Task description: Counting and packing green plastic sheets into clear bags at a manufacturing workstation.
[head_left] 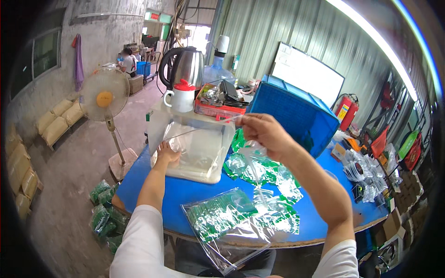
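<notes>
Thin strip [200, 129], perhaps a clear film's edge, slants above a translucent tub [211, 177] between two hands held well apart; the right hand [262, 132] pinches its upper end, while the left hand [168, 155], fingers spread, rests near its lower end. Work looks partway along; a clear bag [220, 215] with green contents lies nearer the person, green-and-clear packets [282, 178] appearing left to handle

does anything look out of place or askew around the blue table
Mildly, yes: the large, flat, clear plastic bag with green contents hangs partly over the front edge of the blue-topped table, rather than lying wholly on it. Clear packets with green contents lie below the table's left end, apart from similar ones on top.
</notes>
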### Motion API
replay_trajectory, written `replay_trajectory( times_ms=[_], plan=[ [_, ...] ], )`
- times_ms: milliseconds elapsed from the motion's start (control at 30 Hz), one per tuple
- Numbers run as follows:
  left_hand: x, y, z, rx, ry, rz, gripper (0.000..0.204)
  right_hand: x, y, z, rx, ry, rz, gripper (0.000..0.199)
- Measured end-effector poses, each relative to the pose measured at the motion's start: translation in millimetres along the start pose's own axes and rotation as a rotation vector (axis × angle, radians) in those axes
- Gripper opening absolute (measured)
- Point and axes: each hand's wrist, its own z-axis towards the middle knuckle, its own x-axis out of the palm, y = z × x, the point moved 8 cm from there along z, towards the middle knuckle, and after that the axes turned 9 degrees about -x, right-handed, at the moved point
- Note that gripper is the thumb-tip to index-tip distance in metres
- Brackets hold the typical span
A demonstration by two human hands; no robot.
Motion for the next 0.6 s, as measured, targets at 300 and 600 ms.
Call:
replay_trajectory(
  times_ms=[300, 600],
  plan=[
    [-0.4, -17.5, -8.8, -0.049, 0.114, 0.104, 0.115, -26.5, 92.2, -19.6, -0.184, -0.055, -0.209, 0.019],
    [-32.3, -39.1, -23.6, -0.174, -0.024, 0.18, 0.096, -3.6, 220.5, -60.6, -0.805, -0.508, -1.663, 0.044]
  ],
)
